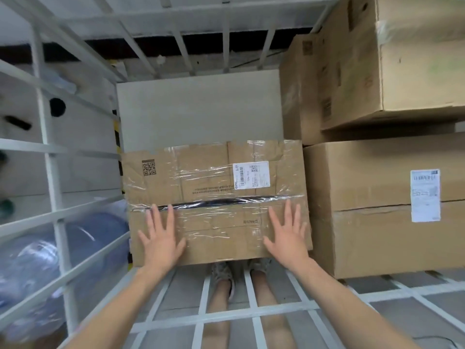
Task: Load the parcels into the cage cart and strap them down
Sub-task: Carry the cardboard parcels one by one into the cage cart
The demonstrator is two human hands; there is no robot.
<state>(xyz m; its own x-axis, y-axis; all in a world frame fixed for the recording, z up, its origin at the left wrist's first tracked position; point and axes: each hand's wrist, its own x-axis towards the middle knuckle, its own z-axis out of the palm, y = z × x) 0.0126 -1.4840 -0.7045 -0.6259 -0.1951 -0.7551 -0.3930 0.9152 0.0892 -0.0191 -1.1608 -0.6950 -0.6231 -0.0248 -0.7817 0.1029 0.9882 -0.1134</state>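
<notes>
A flat cardboard parcel [206,177] wrapped in clear tape, with a white label and a QR code on top, lies inside the white cage cart [54,172]. Both of my hands lie flat on its near half, fingers spread. My left hand [161,238] presses near the left corner and my right hand [286,235] near the right corner. To the right stand stacked cardboard parcels: a large one with a white label [377,205] and two more above it [402,61].
The cart's white bars run along the left side, the back [226,46] and the near front grid [226,316], through which my legs and shoes show. A grey board [198,109] lies behind the parcel. Blue water jugs [32,268] sit outside the left wall.
</notes>
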